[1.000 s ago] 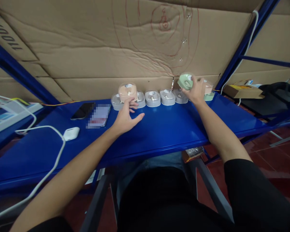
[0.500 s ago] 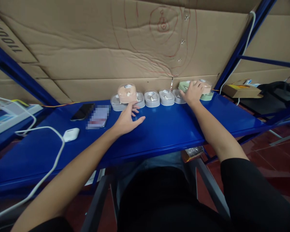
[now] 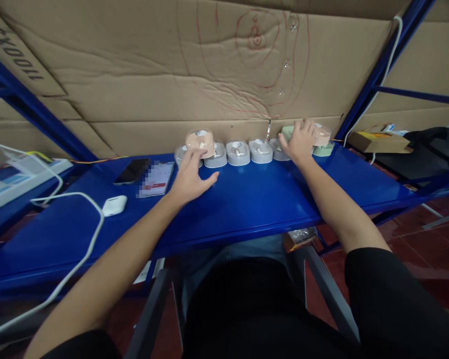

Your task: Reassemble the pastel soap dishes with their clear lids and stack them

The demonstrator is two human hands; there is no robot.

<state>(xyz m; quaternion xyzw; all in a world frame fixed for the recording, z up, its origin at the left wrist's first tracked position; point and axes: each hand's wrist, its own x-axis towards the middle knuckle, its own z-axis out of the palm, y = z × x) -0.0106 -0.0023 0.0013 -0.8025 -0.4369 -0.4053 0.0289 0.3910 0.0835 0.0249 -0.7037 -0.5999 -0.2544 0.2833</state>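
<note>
A row of small rounded plastic boxes with clear lids and round labels stands along the back of the blue table. On top of the leftmost grey ones rests a peach box [image 3: 199,142]. My left hand [image 3: 192,182] has its fingertips against the front of that peach box, thumb stretched out to the right. My right hand [image 3: 300,142] lies with fingers spread over the right-hand stack, hiding part of a green box [image 3: 287,132]. Beside its fingers are another peach box [image 3: 323,134] and a lower green box [image 3: 323,149]. Between my hands sit grey boxes, including a grey box [image 3: 238,152].
On the left of the blue table [image 3: 247,199] lie a dark phone [image 3: 132,171], a phone with a lit screen [image 3: 159,178] and a white earbud case [image 3: 114,205]. A white cable [image 3: 92,239] crosses the left side. Cardboard [image 3: 134,75] walls the back.
My left hand has moved up and slightly left, its fingers now over the lower front of the peach box. My right hand stays over the right-hand stack. The view has shifted slightly.
</note>
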